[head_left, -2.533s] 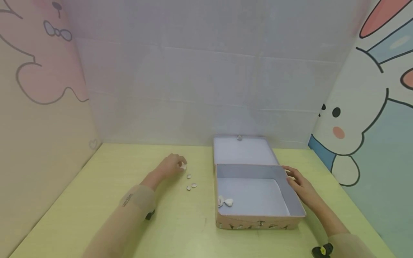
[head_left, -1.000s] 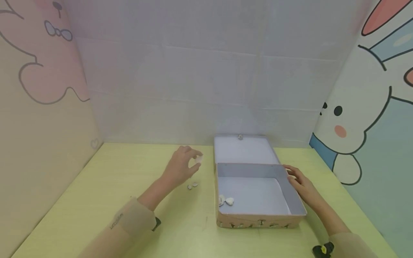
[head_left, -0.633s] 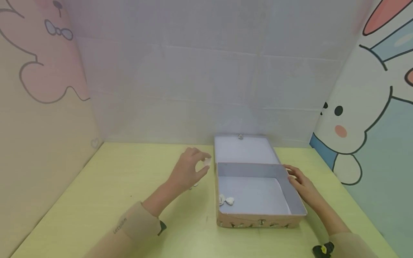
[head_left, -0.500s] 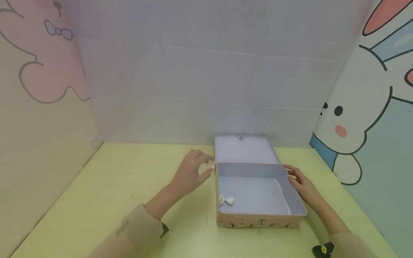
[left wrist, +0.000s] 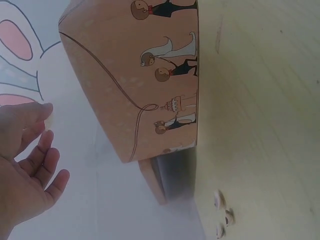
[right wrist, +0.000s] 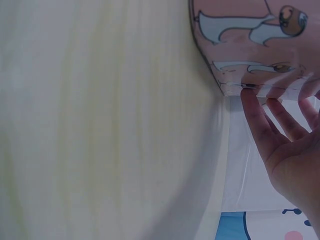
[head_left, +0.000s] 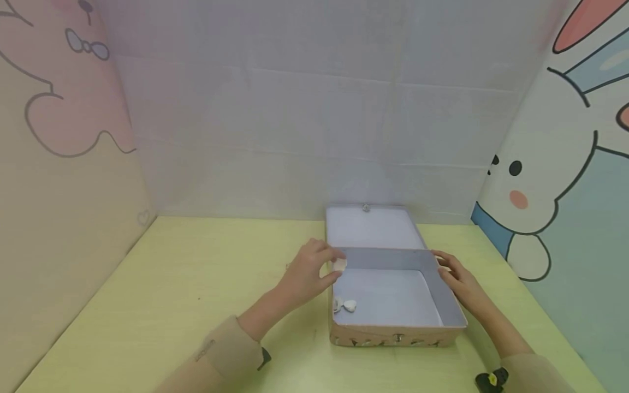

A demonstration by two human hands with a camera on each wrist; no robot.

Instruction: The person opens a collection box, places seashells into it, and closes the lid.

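Note:
My left hand (head_left: 306, 271) pinches a small white piece, seemingly a seashell (head_left: 339, 265), between thumb and fingers, over the left rim of an open pink box (head_left: 388, 297). Inside, near the front left corner, lie white shell-like pieces (head_left: 349, 305). The left wrist view shows the hand (left wrist: 30, 165) above the box's printed side (left wrist: 115, 75), the held piece mostly hidden by its fingers. Against the box's right side, toward the back, my right hand (head_left: 459, 281) rests with its fingers loosely extended; in the right wrist view its fingertips (right wrist: 248, 95) touch the outer wall.
Several small shell-like pieces (left wrist: 228, 217) lie on the yellow table (head_left: 147, 305) left of the box, mostly hidden behind the left hand in the head view. The box's lid (head_left: 373, 226) lies folded back toward the rear wall (head_left: 270, 136). Cartoon-printed walls stand on both sides.
My left hand picked up the white piece from the table and carried it rightward, from left of the box to over its left rim. The right hand has stayed at the box.

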